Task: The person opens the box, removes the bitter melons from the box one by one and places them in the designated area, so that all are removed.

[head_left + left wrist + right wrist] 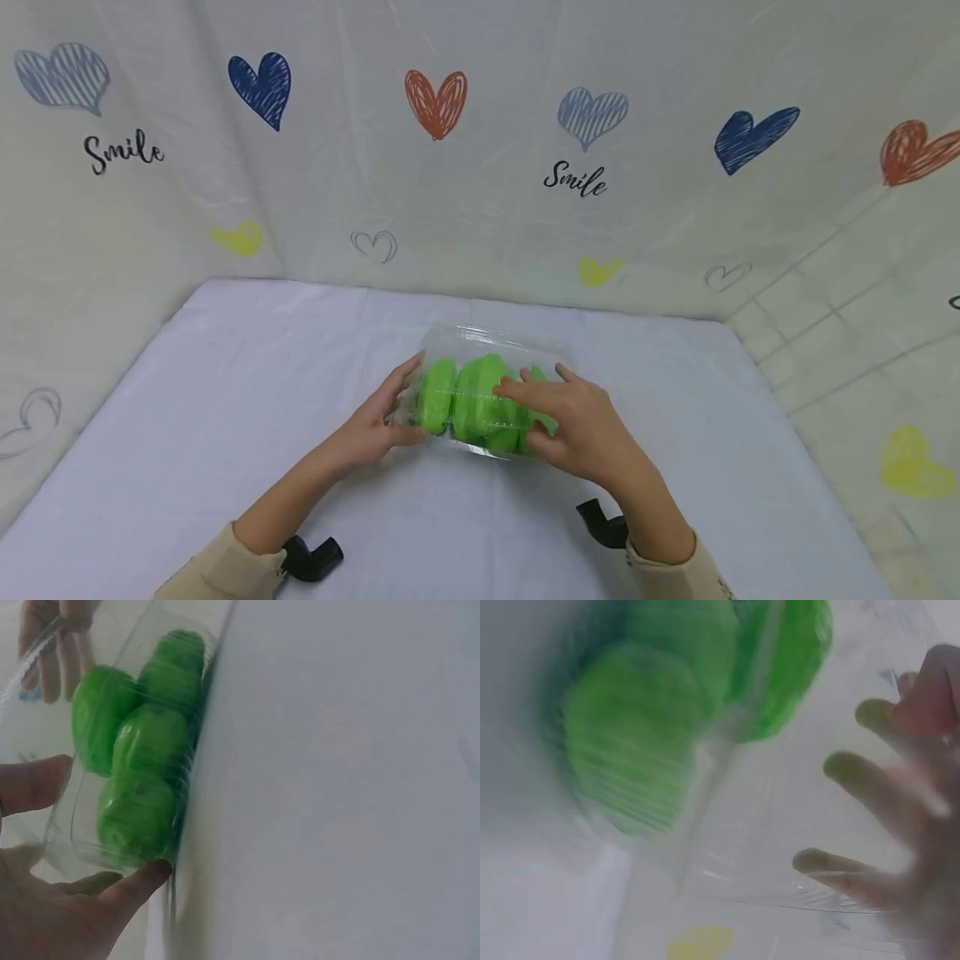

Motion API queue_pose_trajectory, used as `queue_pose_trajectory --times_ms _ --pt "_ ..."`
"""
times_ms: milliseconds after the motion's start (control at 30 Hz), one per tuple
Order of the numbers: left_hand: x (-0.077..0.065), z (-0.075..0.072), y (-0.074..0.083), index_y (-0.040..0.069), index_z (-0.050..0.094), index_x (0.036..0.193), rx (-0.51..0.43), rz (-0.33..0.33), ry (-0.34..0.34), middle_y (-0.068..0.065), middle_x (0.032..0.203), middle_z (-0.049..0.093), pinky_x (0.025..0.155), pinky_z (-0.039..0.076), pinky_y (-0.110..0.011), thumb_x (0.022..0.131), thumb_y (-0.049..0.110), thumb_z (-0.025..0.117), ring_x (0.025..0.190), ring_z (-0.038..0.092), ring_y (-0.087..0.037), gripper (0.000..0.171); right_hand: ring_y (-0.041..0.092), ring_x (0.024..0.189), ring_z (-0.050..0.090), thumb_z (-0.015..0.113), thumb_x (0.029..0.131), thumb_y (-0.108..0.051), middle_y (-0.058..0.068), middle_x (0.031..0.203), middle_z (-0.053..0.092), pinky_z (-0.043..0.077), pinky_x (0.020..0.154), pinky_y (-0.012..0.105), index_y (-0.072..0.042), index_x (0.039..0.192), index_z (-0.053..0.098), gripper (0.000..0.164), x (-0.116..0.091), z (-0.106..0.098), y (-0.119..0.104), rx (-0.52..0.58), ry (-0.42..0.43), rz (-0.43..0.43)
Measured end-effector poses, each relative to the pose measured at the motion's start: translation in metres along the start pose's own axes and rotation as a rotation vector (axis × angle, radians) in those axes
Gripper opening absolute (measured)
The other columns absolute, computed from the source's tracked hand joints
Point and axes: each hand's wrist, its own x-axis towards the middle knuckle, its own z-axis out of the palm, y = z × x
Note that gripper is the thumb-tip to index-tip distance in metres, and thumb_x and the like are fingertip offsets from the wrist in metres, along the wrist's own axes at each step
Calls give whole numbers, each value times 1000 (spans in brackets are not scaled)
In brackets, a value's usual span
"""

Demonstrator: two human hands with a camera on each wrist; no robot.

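Observation:
In the middle of the white table sits a clear plastic box (483,450) holding several glossy green rounded things (139,814), like fruits or vegetables. My left hand (369,429) grips the box's left end, thumb on the near side and fingers at the far side. Over the right part of the box my right hand (581,421) has its fingers spread; in the right wrist view those fingers (885,791) show behind clear plastic. Whether the right fingertips touch the lid or hover is hard to tell. The green things' undersides are hidden.
A white cloth (225,400) covers the table. Behind it and at its sides hangs a pale sheet (495,200) printed with hearts and "Smile". Black curved pieces stick out at the left wrist (311,560) and the right wrist (602,525).

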Motion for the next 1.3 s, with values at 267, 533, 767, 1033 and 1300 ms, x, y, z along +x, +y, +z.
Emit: queue_pose_trajectory --times_ms 267,533,767,1033,1300 --pt "1 -6 2 56 3 153 -9 -66 -37 -16 165 14 109 32 -65 84 20 80 144 24 -52 110 22 116 66 60 69 5 -5 125 70 38 101 70 -24 128 69 66 1 -10 1 -11 -8 17" --pt "1 -20 -4 39 14 159 -195 -170 -107 -16 162 21 93 52 -45 91 12 70 128 51 -37 92 22 120 65 62 70 3 -5 129 68 38 102 68 -25 128 69 64 -1 -10 3 -29 28 8" --pt "1 -25 -5 21 24 159 -314 -168 -132 -21 161 19 88 54 -41 92 7 65 118 58 -29 80 21 123 62 61 73 0 -5 132 66 39 103 66 -25 130 68 62 0 -12 4 -26 27 -15" --pt "2 -28 -9 23 25 158 -353 -176 -143 -20 161 21 90 53 -40 88 7 71 129 50 -34 86 18 121 63 63 75 -1 -3 132 66 42 101 64 -25 131 67 61 0 -15 8 -28 23 -27" --pt "2 -28 -8 24 22 159 -380 -186 -153 -20 161 20 93 52 -41 88 4 71 136 45 -38 88 22 121 63 69 75 -6 -3 128 68 42 102 63 -22 132 66 60 -3 -19 15 -12 60 10"
